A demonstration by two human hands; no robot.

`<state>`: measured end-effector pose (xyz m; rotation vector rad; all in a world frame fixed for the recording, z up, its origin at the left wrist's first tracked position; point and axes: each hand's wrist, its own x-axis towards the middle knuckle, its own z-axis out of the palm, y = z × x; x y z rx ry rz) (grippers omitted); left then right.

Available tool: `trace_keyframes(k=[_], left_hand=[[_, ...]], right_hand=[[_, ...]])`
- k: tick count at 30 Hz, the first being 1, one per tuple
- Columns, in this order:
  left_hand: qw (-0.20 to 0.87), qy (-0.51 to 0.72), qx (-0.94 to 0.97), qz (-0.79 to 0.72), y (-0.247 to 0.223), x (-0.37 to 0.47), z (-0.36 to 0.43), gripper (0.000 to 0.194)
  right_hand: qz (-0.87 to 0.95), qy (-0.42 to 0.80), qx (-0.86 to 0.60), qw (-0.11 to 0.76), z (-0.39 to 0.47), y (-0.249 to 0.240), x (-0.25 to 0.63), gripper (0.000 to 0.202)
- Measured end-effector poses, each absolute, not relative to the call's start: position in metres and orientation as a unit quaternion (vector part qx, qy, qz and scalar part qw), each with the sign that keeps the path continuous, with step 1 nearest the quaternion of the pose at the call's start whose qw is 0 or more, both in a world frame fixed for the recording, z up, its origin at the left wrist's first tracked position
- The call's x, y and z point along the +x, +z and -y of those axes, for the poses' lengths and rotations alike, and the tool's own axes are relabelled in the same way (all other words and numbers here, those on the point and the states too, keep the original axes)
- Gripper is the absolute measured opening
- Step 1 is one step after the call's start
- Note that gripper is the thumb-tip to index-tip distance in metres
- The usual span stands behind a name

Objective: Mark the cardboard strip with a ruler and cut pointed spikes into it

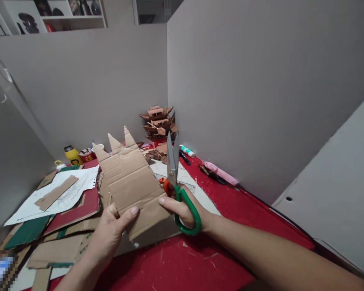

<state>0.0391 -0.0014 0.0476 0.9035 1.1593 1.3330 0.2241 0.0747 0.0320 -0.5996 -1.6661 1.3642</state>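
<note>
A piece of brown cardboard (129,180) with pointed spikes along its far edge is held up over the table. My left hand (112,226) grips its near left corner, thumb on top and fingers beneath. My right hand (185,208) is closed on green-handled scissors (172,171), whose blades point up and away, slightly parted. The right thumb also presses on the cardboard's near right edge. The scissors stand just right of the cardboard and are not cutting it. An orange-handled tool (165,185) shows partly behind the cardboard and scissors; its kind is hidden.
Stacked wooden model boats (157,123) stand in the far corner. Cardboard scraps (57,246) and drawn-on paper (81,184) pile up at left, near a yellow bottle (73,155). A pink glue gun (221,173) lies along the right wall on the red tabletop (182,268).
</note>
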Motion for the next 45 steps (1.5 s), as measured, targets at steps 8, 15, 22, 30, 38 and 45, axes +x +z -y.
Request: trace_keyframes(k=[8,15,22,30,38,45], left_hand=[[0.531,0.592,0.389,-0.465,0.050,0.028,-0.002,0.049],[0.562,0.514,0.422,-0.492,0.050,0.045,0.008,0.064],[0.506,0.568,0.432,-0.484,0.049,0.032,-0.004,0.036],[0.476,0.624,0.405,-0.469,0.047,0.024,-0.007,0.033],[0.454,0.660,0.381,-0.461,0.053,0.022,-0.009,0.039],[0.460,0.640,0.396,-0.471,0.048,0.026,-0.008,0.036]], right_hand=[[0.643,0.520,-0.268,0.495,-0.078,0.033,0.226,0.020],[0.660,0.521,-0.232,0.489,-0.072,0.040,0.226,0.017],[0.662,0.516,-0.227,0.493,-0.071,0.035,0.225,0.013],[0.738,0.432,-0.182,0.485,-0.069,0.034,0.227,0.004],[0.657,0.510,-0.221,0.510,-0.071,0.029,0.225,0.015],[0.630,0.534,-0.243,0.509,-0.074,0.034,0.222,0.028]])
